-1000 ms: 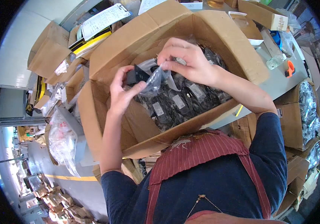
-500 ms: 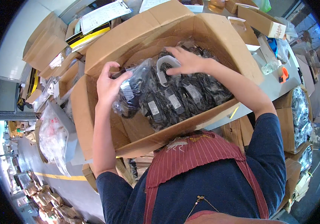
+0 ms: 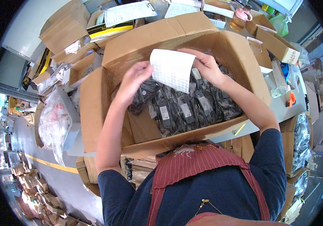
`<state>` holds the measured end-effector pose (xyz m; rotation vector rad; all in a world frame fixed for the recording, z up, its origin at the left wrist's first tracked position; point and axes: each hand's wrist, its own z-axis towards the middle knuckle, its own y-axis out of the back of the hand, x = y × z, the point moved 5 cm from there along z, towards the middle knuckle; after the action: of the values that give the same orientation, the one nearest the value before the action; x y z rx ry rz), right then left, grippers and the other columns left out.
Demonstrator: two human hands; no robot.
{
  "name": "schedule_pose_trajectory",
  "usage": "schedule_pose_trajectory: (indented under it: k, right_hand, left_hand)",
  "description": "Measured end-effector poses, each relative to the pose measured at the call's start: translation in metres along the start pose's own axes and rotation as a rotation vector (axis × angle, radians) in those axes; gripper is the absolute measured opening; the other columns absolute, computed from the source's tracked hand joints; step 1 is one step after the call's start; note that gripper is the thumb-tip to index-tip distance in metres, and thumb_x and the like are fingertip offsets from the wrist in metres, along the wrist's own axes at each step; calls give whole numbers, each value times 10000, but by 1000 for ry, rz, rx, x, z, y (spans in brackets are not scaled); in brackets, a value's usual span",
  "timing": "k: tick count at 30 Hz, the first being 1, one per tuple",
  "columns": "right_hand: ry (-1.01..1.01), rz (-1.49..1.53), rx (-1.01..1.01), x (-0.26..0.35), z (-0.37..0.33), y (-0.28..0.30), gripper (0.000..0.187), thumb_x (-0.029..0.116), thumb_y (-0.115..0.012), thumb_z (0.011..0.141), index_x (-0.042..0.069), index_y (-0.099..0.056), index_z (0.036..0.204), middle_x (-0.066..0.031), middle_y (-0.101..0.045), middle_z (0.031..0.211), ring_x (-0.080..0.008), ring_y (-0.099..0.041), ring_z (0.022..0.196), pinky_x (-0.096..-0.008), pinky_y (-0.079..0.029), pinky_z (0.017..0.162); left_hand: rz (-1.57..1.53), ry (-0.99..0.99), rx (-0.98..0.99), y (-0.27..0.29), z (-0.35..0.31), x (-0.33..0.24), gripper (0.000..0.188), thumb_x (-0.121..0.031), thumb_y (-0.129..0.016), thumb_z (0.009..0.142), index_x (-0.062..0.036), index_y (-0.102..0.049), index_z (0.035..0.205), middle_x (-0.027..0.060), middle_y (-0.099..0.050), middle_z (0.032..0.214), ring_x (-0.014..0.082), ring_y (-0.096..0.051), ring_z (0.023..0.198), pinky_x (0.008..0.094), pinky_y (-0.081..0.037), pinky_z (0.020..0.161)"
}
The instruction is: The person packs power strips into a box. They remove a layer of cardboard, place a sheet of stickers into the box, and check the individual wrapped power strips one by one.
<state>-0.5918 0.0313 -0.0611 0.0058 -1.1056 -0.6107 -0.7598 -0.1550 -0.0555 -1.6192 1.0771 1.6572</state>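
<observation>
A white sheet of small labels [image 3: 172, 71], curved and printed in rows, is held up over a large open carton [image 3: 161, 33]. My right hand [image 3: 209, 69] grips its upper right edge between thumb and fingers. At the sheet's left edge my left hand [image 3: 137, 78] has its fingers drawn together, slightly blurred, pinching it. Beneath lie several black items in clear plastic bags [image 3: 186, 111], packed in a row, each with a small white label. Another bagged black item [image 3: 146, 90] rests at the left of the carton, partly under my left hand.
Smaller open boxes [image 3: 80, 69] stand at the left, beside a grey bin with clear plastic bags [image 3: 56, 120]. A clipboard with papers [image 3: 127, 13] lies behind the carton. To the right are an orange tape dispenser [image 3: 290, 99] and a carton of bagged goods [image 3: 301, 143].
My left hand has let go of a bagged item and come to the sheet's left edge. The sheet, curled in my right hand before, is now raised and spread flatter. The view has shifted slightly.
</observation>
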Motion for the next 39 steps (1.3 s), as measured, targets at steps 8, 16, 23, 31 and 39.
schedule_pose_trajectory:
  k: [8, 16, 23, 31, 39]
  right_hand:
    - [214, -697, -72, 35, 0, -2, 511, 33, -553, 914, 56, -464, 1417, -182, -619, 1262, -355, -563, 1207, -459, -407, 1050]
    - [144, -371, 271, 45, -22, -58, 793, 239, -663, 921, -47, -219, 1514, -320, -418, 1441, -431, -460, 1313, -468, -374, 1104]
    - [223, -403, 61, 54, -5, -24, 507, 63, -688, 842, 35, -547, 1328, -189, -510, 1401, -359, -491, 1298, -430, -398, 1082]
    - [-327, 236, 155, 16, -5, -14, 610, 61, -690, 879, 71, -419, 1426, -81, -546, 1262, -173, -524, 1191, -319, -438, 991]
    - [-360, 353, 9, 2, -2, 2, 515, 25, -676, 871, 38, -479, 1347, -62, -613, 1164, -128, -597, 1016, -290, -491, 892]
  left_hand:
    - [135, -85, -194, -4, 0, 19, 675, -341, -729, 892, 65, -451, 1355, 175, -523, 1335, 244, -520, 1223, 367, -422, 1039]
    - [-40, -320, 181, -47, -16, 0, 848, -213, -771, 857, 11, -268, 1502, 132, -411, 1463, 252, -409, 1347, 406, -355, 1102]
    - [-129, -226, 1, -22, -4, 11, 637, -91, -754, 775, -8, -489, 1349, 103, -567, 1255, 195, -533, 1167, 333, -421, 1007]
    - [-217, -95, 124, -35, -13, 7, 453, -33, -718, 819, -17, -532, 1232, 77, -627, 1100, 163, -606, 1013, 312, -495, 892]
    - [-206, 71, 242, -42, -16, 8, 422, -104, -759, 831, 21, -581, 1193, 87, -659, 1037, 157, -629, 943, 309, -517, 847]
